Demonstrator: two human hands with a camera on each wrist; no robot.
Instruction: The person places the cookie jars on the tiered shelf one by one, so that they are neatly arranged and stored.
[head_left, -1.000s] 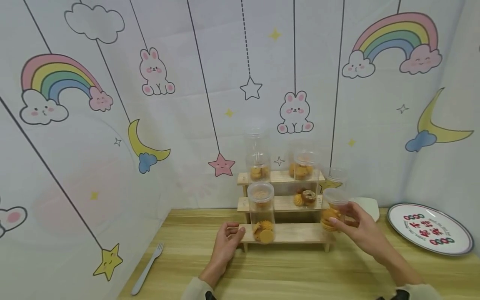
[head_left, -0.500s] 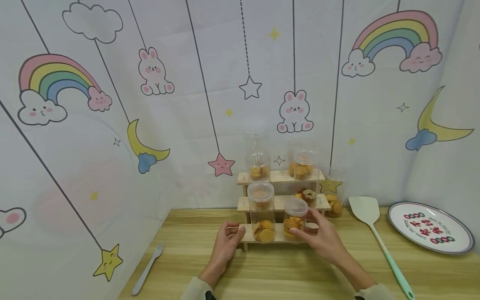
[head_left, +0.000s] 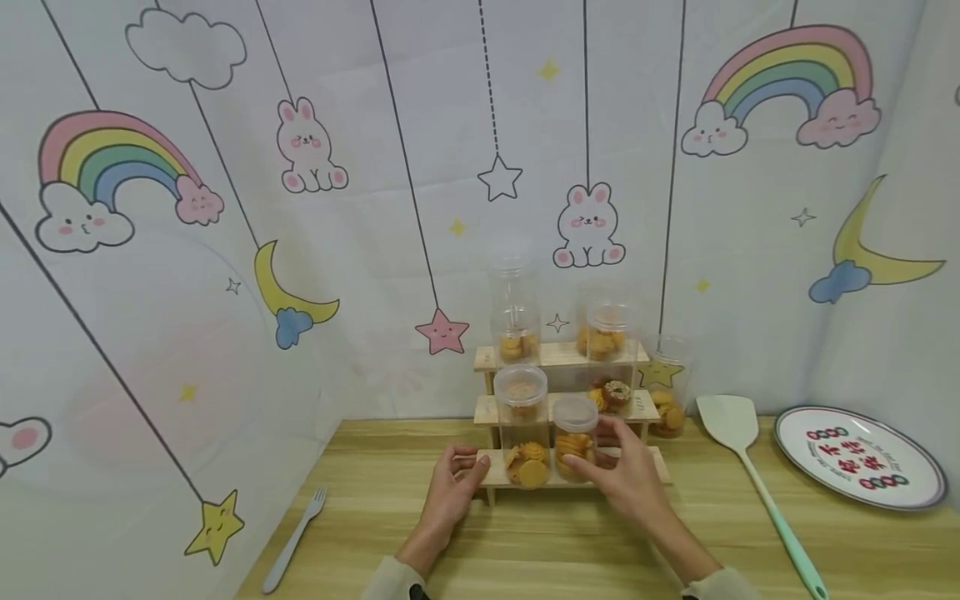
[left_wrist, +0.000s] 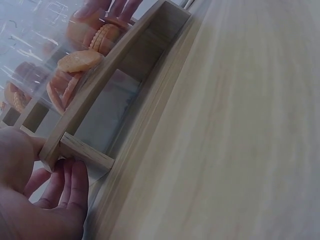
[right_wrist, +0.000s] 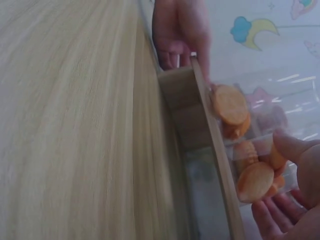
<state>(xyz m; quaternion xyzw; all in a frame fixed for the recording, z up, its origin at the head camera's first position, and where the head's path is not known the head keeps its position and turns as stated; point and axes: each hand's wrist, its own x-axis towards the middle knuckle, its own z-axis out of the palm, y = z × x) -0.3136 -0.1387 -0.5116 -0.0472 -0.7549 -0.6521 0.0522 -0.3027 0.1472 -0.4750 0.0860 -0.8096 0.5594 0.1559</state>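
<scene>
A three-step wooden display rack (head_left: 651, 461) stands against the backdrop. My left hand (head_left: 446, 487) grips the left end of its lowest step, with the thumb above and fingers curled beneath the board (left_wrist: 80, 110). With my right hand (head_left: 630, 475) I hold a short clear jar of cookies (head_left: 576, 446) by its right side. That jar is over the lowest step, close beside a taller cookie jar (head_left: 522, 429). In the right wrist view, thumb and fingers lie around the held jar (right_wrist: 260, 177), its base right at the board.
More cookie jars stand on the upper steps, including one at the upper right (head_left: 609, 333). Behind the rack's right end is another jar (head_left: 666, 408). A green-handled spatula (head_left: 780, 508) and a plate (head_left: 862, 458) lie right; a fork (head_left: 296, 537) lies left.
My right hand has carried the short jar leftward from beyond the rack's right end to beside the taller jar, uncovering the spatula. My left hand has stayed on the rack.
</scene>
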